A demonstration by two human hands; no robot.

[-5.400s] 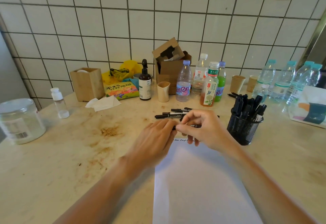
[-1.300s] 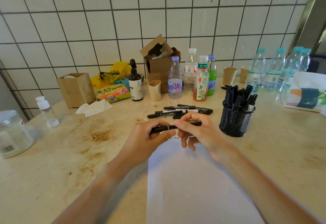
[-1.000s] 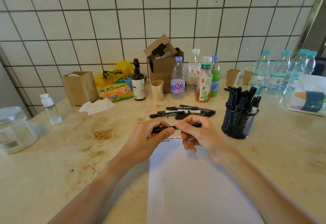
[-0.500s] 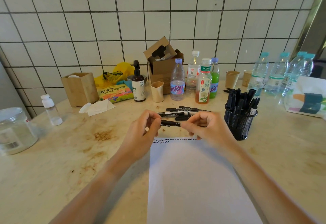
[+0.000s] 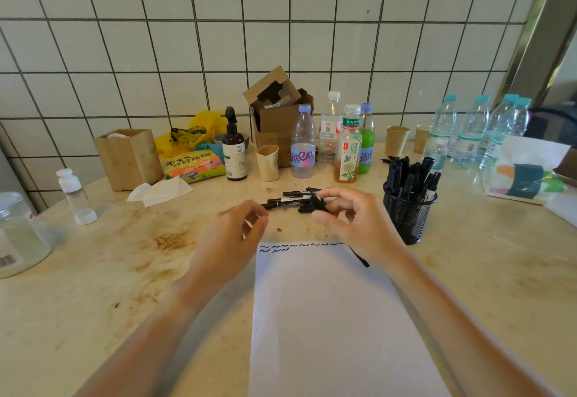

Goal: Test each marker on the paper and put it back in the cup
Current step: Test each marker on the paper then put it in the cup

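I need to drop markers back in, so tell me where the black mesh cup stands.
The black mesh cup stands on the table's right side, just right of the right hand.

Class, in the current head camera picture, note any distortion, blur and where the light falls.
Head view: wide-angle lens bows the tile grout lines; right hand fingertips and the marker it holds are motion-blurred; soft light, faint arm shadows on the paper.

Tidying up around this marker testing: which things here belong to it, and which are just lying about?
Job: paper, mesh cup, loose markers, marker in right hand.
Lying about: drink bottles, cardboard box, pump bottle, plastic jar.
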